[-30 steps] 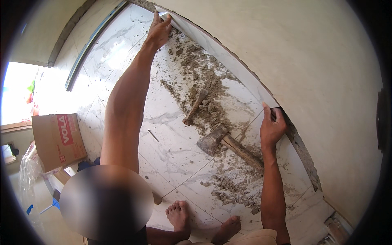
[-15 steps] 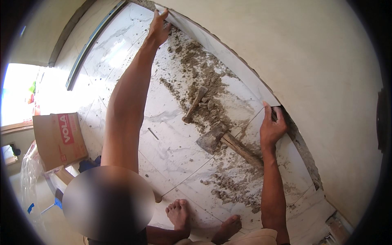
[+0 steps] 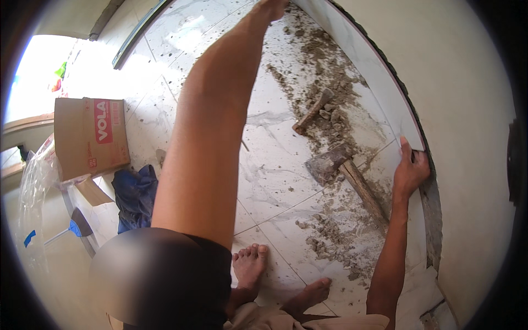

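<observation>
A long, narrow white marbled tile strip (image 3: 375, 71) stands on edge along the foot of the wall. My right hand (image 3: 411, 169) pinches its near end, thumb on the front face and fingers curled at the corner. Far up, my left hand (image 3: 273, 9) is beside the strip's far part, its fingers mostly cut off by the picture's top edge. On the floor between my arms lies an axe (image 3: 361, 190) with a worn wooden handle and a rusty head. Beyond it a smaller short-handled hammer-like tool (image 3: 312, 113) rests among grey mortar crumbs (image 3: 335, 125).
White marbled floor tiles (image 3: 275, 181) surround my bare feet (image 3: 250, 265). A rough gap (image 3: 432, 220) runs along the wall's foot. At left are a cardboard box (image 3: 91, 137), dark blue cloth (image 3: 135, 192), clear plastic (image 3: 41, 187) and a long metal bar (image 3: 140, 34).
My view has swung so the scene sits further right and the left hand reaches the top edge. The right hand stays on the tile strip's near end, and the strip now lies closer against the wall.
</observation>
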The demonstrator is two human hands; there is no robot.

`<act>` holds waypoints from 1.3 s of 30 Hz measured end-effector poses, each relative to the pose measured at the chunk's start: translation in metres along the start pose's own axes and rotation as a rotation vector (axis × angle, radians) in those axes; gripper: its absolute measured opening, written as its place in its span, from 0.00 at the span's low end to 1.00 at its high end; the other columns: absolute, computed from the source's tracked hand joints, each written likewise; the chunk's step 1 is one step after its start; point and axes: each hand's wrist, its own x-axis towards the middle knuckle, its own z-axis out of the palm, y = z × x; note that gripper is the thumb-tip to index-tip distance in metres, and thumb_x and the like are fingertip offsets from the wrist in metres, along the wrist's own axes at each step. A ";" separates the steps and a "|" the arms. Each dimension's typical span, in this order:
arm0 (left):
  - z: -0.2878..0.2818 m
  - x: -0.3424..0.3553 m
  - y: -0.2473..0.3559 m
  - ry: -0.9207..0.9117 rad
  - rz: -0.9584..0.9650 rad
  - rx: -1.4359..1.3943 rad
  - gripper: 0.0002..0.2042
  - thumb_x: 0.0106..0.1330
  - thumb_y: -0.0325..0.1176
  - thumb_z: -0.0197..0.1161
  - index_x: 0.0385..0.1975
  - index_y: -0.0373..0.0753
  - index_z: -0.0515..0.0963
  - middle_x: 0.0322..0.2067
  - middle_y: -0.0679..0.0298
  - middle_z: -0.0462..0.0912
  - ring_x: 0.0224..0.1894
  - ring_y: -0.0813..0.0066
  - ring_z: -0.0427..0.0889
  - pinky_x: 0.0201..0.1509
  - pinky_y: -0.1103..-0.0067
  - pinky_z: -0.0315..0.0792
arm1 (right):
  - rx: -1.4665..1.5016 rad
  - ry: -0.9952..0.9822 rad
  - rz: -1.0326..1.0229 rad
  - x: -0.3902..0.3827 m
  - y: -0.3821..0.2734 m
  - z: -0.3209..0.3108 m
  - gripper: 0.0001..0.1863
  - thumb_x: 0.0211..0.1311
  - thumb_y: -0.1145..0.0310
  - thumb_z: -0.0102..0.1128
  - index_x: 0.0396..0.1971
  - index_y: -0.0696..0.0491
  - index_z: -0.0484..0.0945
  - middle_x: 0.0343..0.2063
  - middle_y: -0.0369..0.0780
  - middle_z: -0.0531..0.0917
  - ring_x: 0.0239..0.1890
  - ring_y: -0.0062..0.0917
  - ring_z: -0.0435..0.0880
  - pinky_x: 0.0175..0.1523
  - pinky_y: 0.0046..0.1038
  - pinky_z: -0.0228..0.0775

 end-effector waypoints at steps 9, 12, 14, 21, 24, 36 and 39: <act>-0.007 -0.048 -0.019 0.097 0.183 0.318 0.32 0.63 0.46 0.67 0.59 0.33 0.63 0.43 0.58 0.75 0.43 0.66 0.74 0.41 0.69 0.71 | -0.089 -0.108 0.128 -0.050 0.007 -0.056 0.16 0.61 0.71 0.66 0.43 0.68 0.80 0.37 0.44 0.86 0.39 0.23 0.83 0.45 0.25 0.75; 0.054 -0.105 0.009 0.130 0.009 0.263 0.23 0.62 0.38 0.68 0.52 0.33 0.69 0.42 0.55 0.76 0.41 0.61 0.75 0.42 0.66 0.72 | 0.028 0.004 0.208 -0.071 0.013 -0.095 0.16 0.60 0.72 0.67 0.44 0.69 0.80 0.39 0.45 0.85 0.40 0.24 0.83 0.47 0.26 0.76; 0.046 -0.121 0.001 0.000 0.147 0.365 0.36 0.64 0.45 0.68 0.63 0.28 0.58 0.57 0.44 0.66 0.57 0.59 0.72 0.57 0.67 0.73 | 0.012 0.000 0.189 -0.088 0.021 -0.122 0.16 0.61 0.73 0.66 0.44 0.69 0.79 0.41 0.46 0.85 0.42 0.27 0.83 0.48 0.27 0.76; 0.134 -0.258 0.028 -0.008 0.118 0.479 0.32 0.60 0.49 0.71 0.48 0.28 0.64 0.42 0.44 0.74 0.45 0.60 0.79 0.36 0.72 0.81 | 0.039 0.004 0.261 -0.164 0.050 -0.265 0.17 0.65 0.73 0.61 0.49 0.68 0.76 0.44 0.45 0.83 0.43 0.26 0.81 0.44 0.27 0.74; 0.177 -0.319 0.015 -0.019 0.223 0.722 0.27 0.57 0.49 0.73 0.38 0.33 0.66 0.37 0.54 0.68 0.38 0.66 0.77 0.33 0.71 0.79 | -0.010 -0.009 0.382 -0.203 0.073 -0.331 0.19 0.70 0.68 0.56 0.53 0.65 0.75 0.44 0.42 0.82 0.42 0.23 0.80 0.40 0.26 0.72; 0.304 -0.549 -0.110 -0.314 -0.078 1.094 0.27 0.61 0.39 0.68 0.47 0.24 0.63 0.49 0.44 0.63 0.55 0.46 0.64 0.61 0.59 0.62 | -0.625 0.016 0.626 -0.317 0.171 -0.485 0.28 0.69 0.50 0.54 0.42 0.65 0.81 0.33 0.50 0.84 0.33 0.37 0.83 0.38 0.36 0.74; 0.319 -0.560 -0.102 -0.393 -0.159 1.125 0.30 0.62 0.41 0.67 0.49 0.21 0.61 0.51 0.41 0.61 0.56 0.44 0.63 0.64 0.58 0.60 | -0.754 0.033 0.720 -0.331 0.193 -0.498 0.30 0.69 0.47 0.53 0.43 0.65 0.81 0.36 0.54 0.83 0.38 0.44 0.82 0.45 0.41 0.74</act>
